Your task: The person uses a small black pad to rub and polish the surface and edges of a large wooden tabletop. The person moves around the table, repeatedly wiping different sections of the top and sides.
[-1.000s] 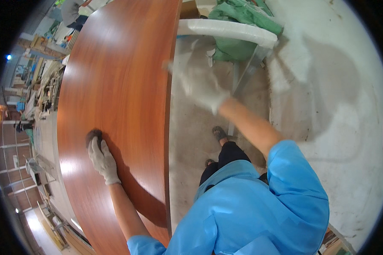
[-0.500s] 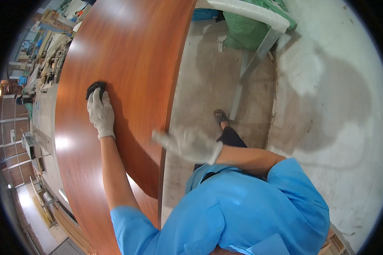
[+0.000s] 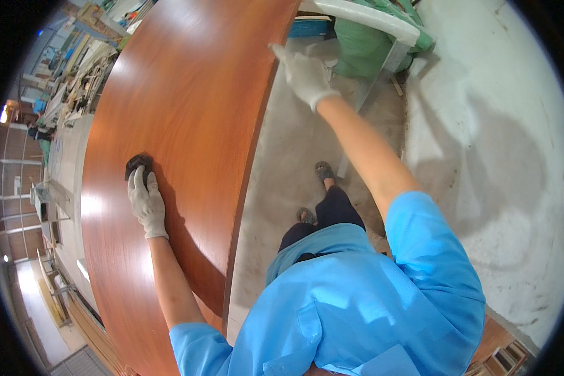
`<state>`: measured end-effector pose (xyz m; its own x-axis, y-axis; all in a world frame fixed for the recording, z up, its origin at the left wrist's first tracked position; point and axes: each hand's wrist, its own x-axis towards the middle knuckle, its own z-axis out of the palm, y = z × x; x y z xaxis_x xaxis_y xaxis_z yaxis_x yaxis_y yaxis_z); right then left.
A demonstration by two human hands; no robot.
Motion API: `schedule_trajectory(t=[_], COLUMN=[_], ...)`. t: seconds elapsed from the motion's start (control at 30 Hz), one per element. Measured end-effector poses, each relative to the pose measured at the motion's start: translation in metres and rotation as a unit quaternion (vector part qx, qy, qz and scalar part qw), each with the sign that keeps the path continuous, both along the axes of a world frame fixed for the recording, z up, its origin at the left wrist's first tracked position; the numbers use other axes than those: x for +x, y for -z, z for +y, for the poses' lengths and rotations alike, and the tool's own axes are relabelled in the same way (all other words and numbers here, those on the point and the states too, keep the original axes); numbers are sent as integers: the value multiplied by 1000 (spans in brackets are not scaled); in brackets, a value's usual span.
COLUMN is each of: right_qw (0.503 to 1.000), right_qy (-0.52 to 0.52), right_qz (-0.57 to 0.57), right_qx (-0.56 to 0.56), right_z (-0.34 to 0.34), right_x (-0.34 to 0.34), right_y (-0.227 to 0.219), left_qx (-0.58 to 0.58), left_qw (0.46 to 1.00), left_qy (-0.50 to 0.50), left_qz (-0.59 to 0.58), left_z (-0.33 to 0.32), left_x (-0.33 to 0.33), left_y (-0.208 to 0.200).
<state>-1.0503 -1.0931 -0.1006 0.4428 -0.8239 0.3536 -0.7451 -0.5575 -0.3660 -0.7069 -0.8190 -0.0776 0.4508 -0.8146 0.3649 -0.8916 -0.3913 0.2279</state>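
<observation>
A long, glossy red-brown wood panel (image 3: 188, 119) stretches along my left side. On its surface my left hand (image 3: 147, 203), in a light grey-white work glove, holds a dark black pad (image 3: 139, 164), its fingers laid over the near part of it. Whether the pad is cloth or foam I cannot tell. My right hand (image 3: 304, 75), gloved the same way, is at the panel's right edge farther ahead. Its fingers stretch toward that edge, slightly blurred, and nothing shows in them; contact with the edge is unclear.
A green sack (image 3: 363, 47) sits ahead on the right, beside a metal leg (image 3: 391, 59) under a white-wrapped bar (image 3: 357, 12). A pale wall (image 3: 482, 125) rises at right. Stacked boards and scrap (image 3: 88, 78) lie beyond the panel at left.
My right hand has swung forward from near my body to the panel's far right edge. My left hand and the black pad now appear lower in view, closer to me.
</observation>
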Motion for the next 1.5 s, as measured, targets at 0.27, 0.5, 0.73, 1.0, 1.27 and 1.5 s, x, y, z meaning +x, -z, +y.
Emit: schedule_trajectory(t=[0.27,0.5,0.73,1.0,1.27,1.5], right_qw=[932,990,934,823,697,660], right_qy=[-339,-63,-337,-326,-413,-399], right_qz=[-110,-117,-27,-251,-195,-191], right_qx=[-70,-52,-119,391,553,607], right_z=[256,111,273,216,227,259], right_x=[-1,-11,5,-11,12,40], right_y=[17,14,19,54,68,86], left_qx=[-19,-17,-12,-10,-7,-3], left_qw=[1000,1000,999,1000,999,999], left_qy=[4,-11,-31,-15,-31,-41], left_qz=[-10,-22,-21,-24,-5,-11], left_z=[4,8,9,16,16,16], left_x=[2,3,-5,-21,-27,-28], left_y=[5,7,7,4,1,1])
